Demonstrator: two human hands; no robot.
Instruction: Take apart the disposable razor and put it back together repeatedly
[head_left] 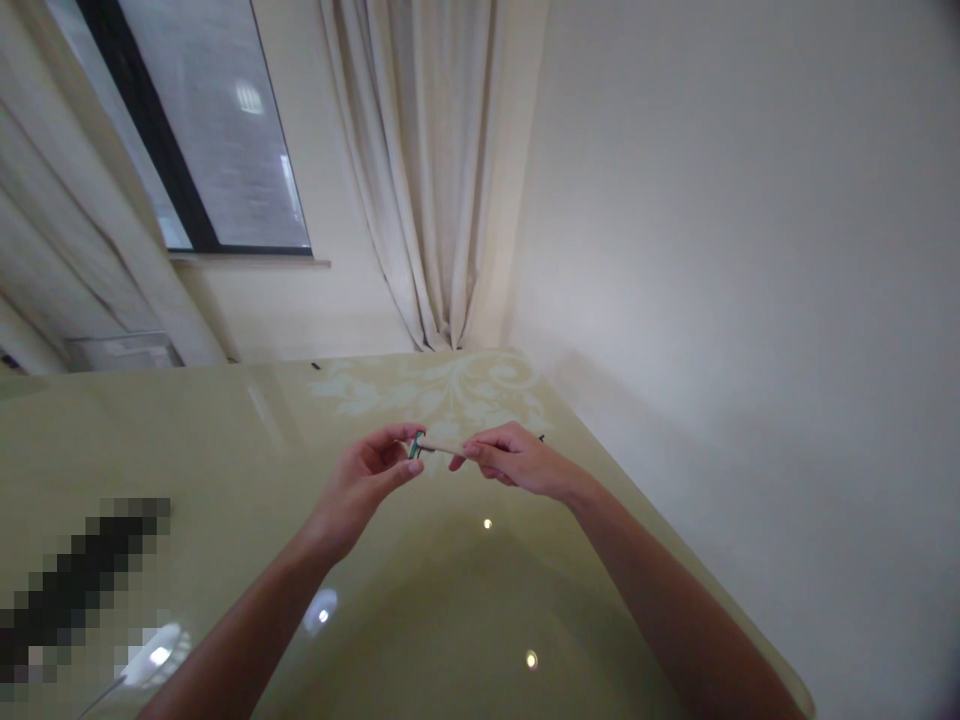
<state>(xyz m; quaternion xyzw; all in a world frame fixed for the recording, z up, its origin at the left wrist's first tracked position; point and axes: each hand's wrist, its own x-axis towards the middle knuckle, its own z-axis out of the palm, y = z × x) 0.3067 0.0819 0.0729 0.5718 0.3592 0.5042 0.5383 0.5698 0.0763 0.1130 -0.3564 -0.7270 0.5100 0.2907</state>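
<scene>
My left hand (pixel 371 475) pinches a small green piece (pixel 416 445) between thumb and fingertips. My right hand (pixel 517 460) grips a thin pale stick (pixel 442 446) that points left. The stick's left tip meets the green piece, and a thin dark line shows just under it. Whether the two are joined is too small to tell. Both hands are above the glossy greenish table (pixel 360 640), near its far side.
A white floral pattern (pixel 450 385) marks the table's far part. Small dark bits lie near the back edge (pixel 316 366) and beyond my right wrist (pixel 541 438). A wall (pixel 735 250) borders the right side; curtains (pixel 420 150) and a window (pixel 217 120) stand behind. A blurred-out dark patch covers the lower left.
</scene>
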